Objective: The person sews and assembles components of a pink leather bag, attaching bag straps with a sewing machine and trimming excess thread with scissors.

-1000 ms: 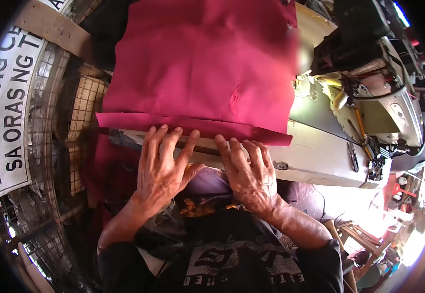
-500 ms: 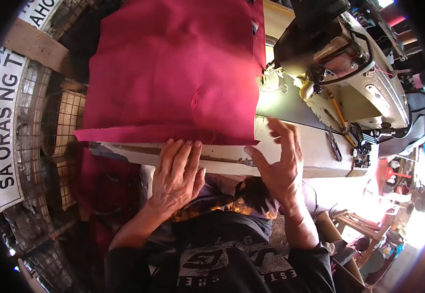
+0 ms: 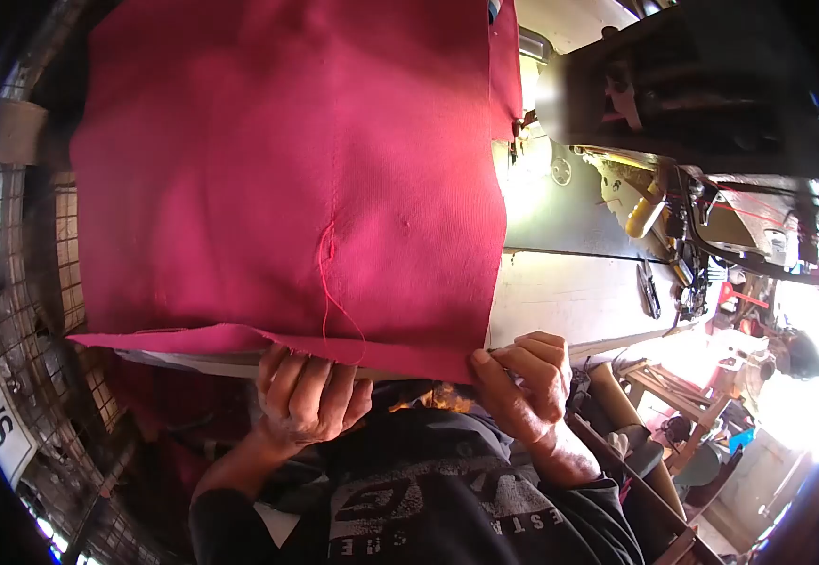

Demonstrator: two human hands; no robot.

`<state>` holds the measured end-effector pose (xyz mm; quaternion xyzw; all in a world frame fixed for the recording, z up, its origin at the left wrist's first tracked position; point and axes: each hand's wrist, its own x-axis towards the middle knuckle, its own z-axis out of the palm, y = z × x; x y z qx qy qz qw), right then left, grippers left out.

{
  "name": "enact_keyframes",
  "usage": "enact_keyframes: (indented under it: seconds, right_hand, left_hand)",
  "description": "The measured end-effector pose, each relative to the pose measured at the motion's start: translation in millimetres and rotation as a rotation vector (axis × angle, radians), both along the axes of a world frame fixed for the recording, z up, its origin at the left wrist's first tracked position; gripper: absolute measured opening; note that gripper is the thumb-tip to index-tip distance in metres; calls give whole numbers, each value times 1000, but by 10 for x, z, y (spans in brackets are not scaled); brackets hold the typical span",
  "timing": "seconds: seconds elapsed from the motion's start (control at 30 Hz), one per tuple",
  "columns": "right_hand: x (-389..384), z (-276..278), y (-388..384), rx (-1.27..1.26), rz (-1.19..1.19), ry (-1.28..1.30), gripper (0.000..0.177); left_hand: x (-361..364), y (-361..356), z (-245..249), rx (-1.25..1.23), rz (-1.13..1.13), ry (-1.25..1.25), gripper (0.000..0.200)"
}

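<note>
A large red fabric piece (image 3: 240, 188) covers the table, with its near edge folded up into a narrow strip. My left hand (image 3: 308, 395) is closed at that edge, its fingers curled and the tips hidden beneath the folded strip. At the near right corner my right hand (image 3: 530, 381) pinches the cloth between thumb and fingers. A loose red thread (image 3: 326, 299) trails from a seam in the middle of the cloth down to the folded edge between my hands.
On the right stands a sewing machine (image 3: 682, 104), its lamp lighting the bed. Small snips (image 3: 649, 288) lie on the pale tabletop (image 3: 560, 299). To the left is a wire mesh (image 3: 14, 282) with a lettered sign (image 3: 2, 414).
The fabric's near edge has come closer to my body. My right hand, previously raised and spread beside the corner, now grips it. My left fingers went from lying flat to curling at the edge.
</note>
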<state>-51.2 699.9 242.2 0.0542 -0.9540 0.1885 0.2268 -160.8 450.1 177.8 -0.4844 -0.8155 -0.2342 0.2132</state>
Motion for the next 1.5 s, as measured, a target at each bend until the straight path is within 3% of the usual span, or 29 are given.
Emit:
enact_keyframes:
  seconds: [0.13, 0.23, 0.53, 0.83, 1.03, 1.17, 1.2, 1.3, 1.37, 1.43, 1.5]
  right_hand:
    - [-12, 24, 36, -27, -26, -43, 41]
    - [-36, 48, 55, -34, 0, -80, 42]
    - [-139, 129, 51, -140, -73, -214, 39]
    - [-418, 367, -17, -411, -305, -458, 17]
    - [-446, 382, -16, -377, -296, -498, 19]
    - [-457, 416, -96, -547, -359, -432, 20]
    - [-433, 396, -109, -534, -335, -410, 20]
    - [-221, 193, -231, -62, -235, -60, 24]
    - [-49, 26, -350, -46, 38, 209, 42]
    - [-96, -19, -412, -23, 172, 137, 49]
    - [-123, -179, -465, -59, 74, -24, 51]
  left_hand:
    - [1, -24, 12, -22, 0, -15, 35]
    - [-21, -60, -2, -52, -63, -3, 46]
    - [47, -27, 107, -124, 30, -17, 36]
    - [86, 109, 378, -258, 114, -53, 35]
    - [102, 257, 596, -358, 129, -73, 44]
    - [175, 381, 715, -426, 134, -89, 62]
    - [183, 394, 782, -467, 132, -124, 75]
    - [179, 396, 924, -540, 110, -162, 79]
    - [207, 379, 835, -484, 117, -132, 77]
    - [213, 378, 787, -443, 132, -108, 74]
    - [204, 369, 856, -495, 113, -150, 61]
